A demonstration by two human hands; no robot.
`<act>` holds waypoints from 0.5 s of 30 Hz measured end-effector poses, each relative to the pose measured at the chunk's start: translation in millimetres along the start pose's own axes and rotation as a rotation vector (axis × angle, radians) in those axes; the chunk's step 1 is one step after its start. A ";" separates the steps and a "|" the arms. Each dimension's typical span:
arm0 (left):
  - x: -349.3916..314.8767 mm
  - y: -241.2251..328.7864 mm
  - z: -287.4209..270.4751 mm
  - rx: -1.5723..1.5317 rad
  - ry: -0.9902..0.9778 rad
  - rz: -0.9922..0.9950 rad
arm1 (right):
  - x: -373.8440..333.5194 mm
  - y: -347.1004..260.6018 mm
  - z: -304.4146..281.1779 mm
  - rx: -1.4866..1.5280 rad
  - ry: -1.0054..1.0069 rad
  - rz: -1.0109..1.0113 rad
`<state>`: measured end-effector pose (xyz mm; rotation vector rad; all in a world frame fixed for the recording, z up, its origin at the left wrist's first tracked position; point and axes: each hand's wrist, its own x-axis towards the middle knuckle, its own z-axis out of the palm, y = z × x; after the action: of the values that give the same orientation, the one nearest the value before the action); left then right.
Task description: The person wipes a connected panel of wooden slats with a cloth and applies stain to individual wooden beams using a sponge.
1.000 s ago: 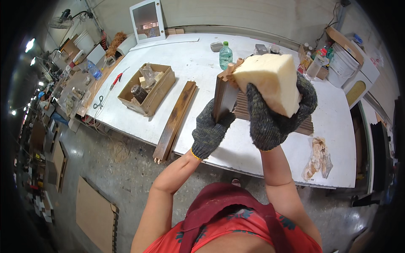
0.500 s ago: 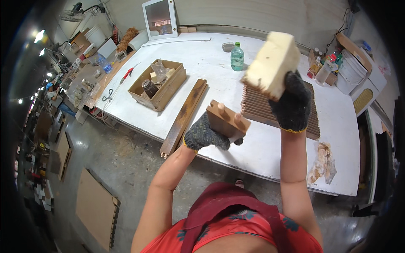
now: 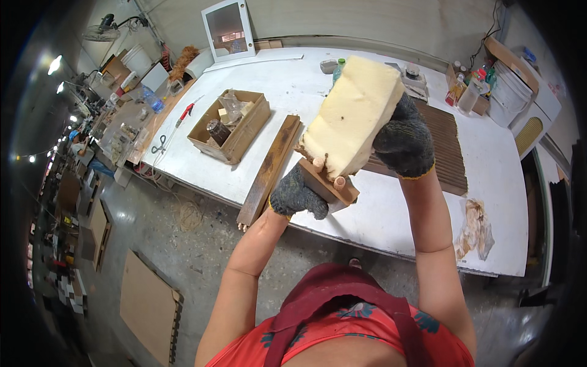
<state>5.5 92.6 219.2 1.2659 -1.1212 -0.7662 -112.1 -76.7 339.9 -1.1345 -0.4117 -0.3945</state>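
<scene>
My left hand, in a dark knit glove, grips a brown wooden block with two round dowels standing out of its end. Above it, my right hand, gloved the same way, holds a large cream-coloured sponge block whose lower edge is stained brown. That stained edge is at the dowelled end of the wood and appears to touch it. Beyond my right hand lies a row of brown wooden strips, partly hidden by the glove. A long brown board rests left of my left hand.
On the white table stands a box holding a dark jar and bits of foam. A green bottle is mostly behind the sponge. Crumpled plastic lies at the right. Scissors and a red-handled tool lie far left.
My right hand has brought the sponge down and left, from above the strips onto the dowelled end of the block. My left hand still holds the block, now slightly tilted.
</scene>
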 end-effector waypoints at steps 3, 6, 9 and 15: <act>3.3 15.3 7.6 -0.242 -0.002 -0.078 | -5.2 -3.6 -9.3 -0.161 0.053 0.009; -1.5 30.4 7.2 -0.483 -0.022 -0.029 | -9.1 -4.0 -13.0 -0.363 0.003 0.000; 2.5 23.6 5.4 -0.509 -0.019 0.017 | -17.6 5.6 -16.8 -0.276 0.042 -0.025; 10.3 17.4 5.0 -0.484 -0.007 0.049 | -30.4 21.0 -35.0 -0.123 0.088 -0.118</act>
<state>1.8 84.6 238.1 0.8255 -0.8963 -0.9379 -123.6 -98.4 295.4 -1.2108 -0.3828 -0.5777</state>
